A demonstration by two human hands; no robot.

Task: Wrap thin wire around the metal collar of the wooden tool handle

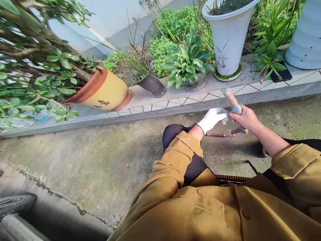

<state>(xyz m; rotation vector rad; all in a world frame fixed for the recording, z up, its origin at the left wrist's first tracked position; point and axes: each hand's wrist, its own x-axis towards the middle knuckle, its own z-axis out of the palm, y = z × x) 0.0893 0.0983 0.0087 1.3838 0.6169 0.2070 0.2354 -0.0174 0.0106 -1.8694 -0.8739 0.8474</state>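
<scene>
My right hand [247, 118], bare, is closed around a short wooden stick [230, 96] with thin metal wire [236, 108] wound around its middle. The stick tilts up and to the left. Just left of it, my left hand [213, 119] wears a white glove, its fingers drawn together near the wire; whatever they pinch is too small to make out. On the ground below the hands lie a slim reddish-brown tool [218, 135] and a second tool with a rounded, pale end [242, 130], partly hidden by my right hand.
A tiled ledge [173, 103] runs across in front. On it stand a tilted yellow pot [107, 88], a dark pot [152, 82], a leafy plant in a glass bowl [195, 82], a tall white pot [227, 43] and a black phone [281, 73]. A wheel [17, 204] shows at lower left.
</scene>
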